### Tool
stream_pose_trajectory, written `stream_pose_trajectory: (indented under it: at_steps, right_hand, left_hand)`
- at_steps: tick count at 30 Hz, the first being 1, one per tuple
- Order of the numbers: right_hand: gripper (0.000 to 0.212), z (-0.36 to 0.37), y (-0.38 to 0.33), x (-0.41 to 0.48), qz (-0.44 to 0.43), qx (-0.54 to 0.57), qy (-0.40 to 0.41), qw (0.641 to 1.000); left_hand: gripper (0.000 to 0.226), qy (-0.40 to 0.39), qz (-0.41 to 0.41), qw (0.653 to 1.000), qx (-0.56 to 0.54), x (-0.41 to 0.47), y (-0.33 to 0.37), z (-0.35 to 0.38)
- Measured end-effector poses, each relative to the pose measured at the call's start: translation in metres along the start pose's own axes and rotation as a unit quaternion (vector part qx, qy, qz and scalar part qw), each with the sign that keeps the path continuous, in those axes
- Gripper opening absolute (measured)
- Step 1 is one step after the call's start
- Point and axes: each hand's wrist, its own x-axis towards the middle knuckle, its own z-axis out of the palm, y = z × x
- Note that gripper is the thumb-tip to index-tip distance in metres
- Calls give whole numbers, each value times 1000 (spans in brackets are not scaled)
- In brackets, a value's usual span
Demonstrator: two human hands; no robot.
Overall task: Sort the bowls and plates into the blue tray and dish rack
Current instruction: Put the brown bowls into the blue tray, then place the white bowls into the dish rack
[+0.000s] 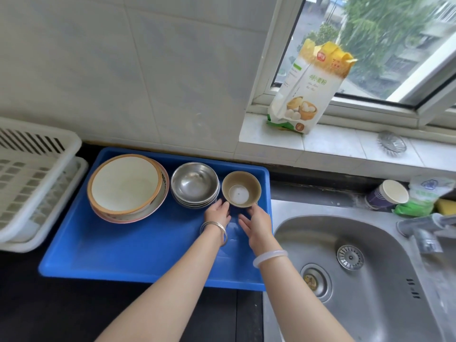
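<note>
A blue tray [123,248] lies on the dark counter. Along its far side stand a large cream bowl with an orange rim [124,185] nested on pinkish plates [161,196], a stack of steel bowls [195,183] and a small tan bowl with a white bottom [241,189] at the far right corner. The white dish rack [37,183] stands to the tray's left. My left hand [217,214] and my right hand [256,224] lie just in front of the tan bowl, fingers spread, fingertips at its near wall. Neither hand is closed around it.
A steel sink [345,267] with a faucet [424,230] is to the right of the tray. Behind it stand a paper cup [387,195] and a green-and-white bag [425,197]. A flour bag [308,90] and a metal strainer [392,144] rest on the windowsill.
</note>
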Motion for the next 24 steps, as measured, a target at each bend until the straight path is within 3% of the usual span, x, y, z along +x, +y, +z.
stream_pose_trajectory:
  at_steps: [7,12,18,24]
  right_hand:
    - [19,-10,21,-57,-42,-104,-24,993]
    - [20,15,54,-106,-109,-204,-119,966]
    - [19,81,116,-156,-165,-378,-239,879]
    - [25,164,196,-192,-158,-521,-347,764]
  left_hand:
    - [40,17,90,978,186,-55,0,-59]
    - [36,70,168,948,263,-108,14,-125]
    - [40,178,212,925,259,-168,22,-227]
    - [42,374,240,849,286,-206,19,-331]
